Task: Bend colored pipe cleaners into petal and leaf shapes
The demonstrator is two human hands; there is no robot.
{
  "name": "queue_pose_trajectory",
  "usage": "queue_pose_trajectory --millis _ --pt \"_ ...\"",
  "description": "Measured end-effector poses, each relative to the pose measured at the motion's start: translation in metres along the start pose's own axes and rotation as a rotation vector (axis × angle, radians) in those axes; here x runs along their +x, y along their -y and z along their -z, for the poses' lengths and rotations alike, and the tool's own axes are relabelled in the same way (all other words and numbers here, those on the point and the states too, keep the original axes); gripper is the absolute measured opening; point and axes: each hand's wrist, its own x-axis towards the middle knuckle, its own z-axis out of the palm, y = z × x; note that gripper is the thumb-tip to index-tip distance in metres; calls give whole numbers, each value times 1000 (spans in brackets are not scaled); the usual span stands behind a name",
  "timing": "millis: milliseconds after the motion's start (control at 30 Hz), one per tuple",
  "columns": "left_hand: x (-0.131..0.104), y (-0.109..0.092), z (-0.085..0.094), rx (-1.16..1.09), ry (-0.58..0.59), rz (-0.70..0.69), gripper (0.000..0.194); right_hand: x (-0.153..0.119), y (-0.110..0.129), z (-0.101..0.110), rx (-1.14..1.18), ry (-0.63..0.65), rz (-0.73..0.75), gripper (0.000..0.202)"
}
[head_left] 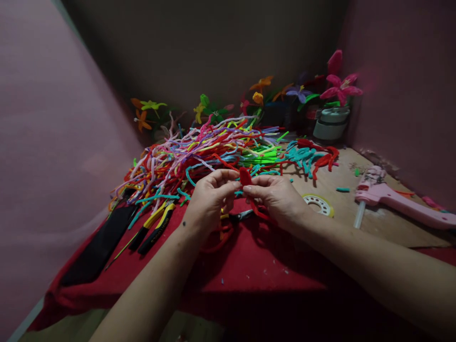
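Observation:
Between my two hands, above the red cloth, is a red pipe cleaner [245, 176] bent into a petal-like loop, its tail trailing below my right fingers. My left hand [213, 194] pinches it from the left, thumb against the fingers. From the other side my right hand [276, 195] grips it with thumb and forefinger. Just beneath the hands lie scissors [243, 215], partly hidden, near more red pipe cleaner. Behind them spreads a large heap of colourful pipe cleaners [199, 149].
Yellow-black pliers [156, 228] and a black pouch [101, 244] lie left on the red cloth [249, 270]. At right, a board [384, 228] bears a tape roll [317, 205] and a pink glue gun [402, 199]. Pipe-cleaner flowers [342, 89] stand along the back.

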Motion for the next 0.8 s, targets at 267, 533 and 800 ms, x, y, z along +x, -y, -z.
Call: queue_pose_trajectory --millis 267,533,800 --pt "-2 4 -2 417 4 -349 9 -8 4 -7 -82 20 -121 15" --pt "-1 13 -2 670 -29 -735 9 -7 8 -6 -122 10 -186 12" --pt "2 17 0 852 -40 -929 13 -7 11 -9 -224 -29 -233 17"
